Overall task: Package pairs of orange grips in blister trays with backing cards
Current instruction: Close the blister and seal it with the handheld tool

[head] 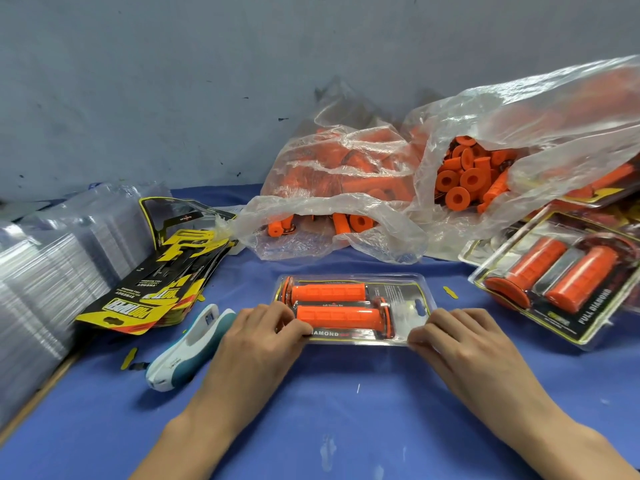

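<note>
Both my hands pinch the near long edge of the blister tray [353, 308], left hand [266, 336] and right hand [457, 336] at either end; its two orange grips [341, 317] lie crosswise mid-surface [346, 410], just beyond my fingers.

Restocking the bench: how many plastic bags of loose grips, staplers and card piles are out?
Plastic bags of orange grips: 2
Stapler: 1
Pile of backing cards: 1
Total: 4
</note>
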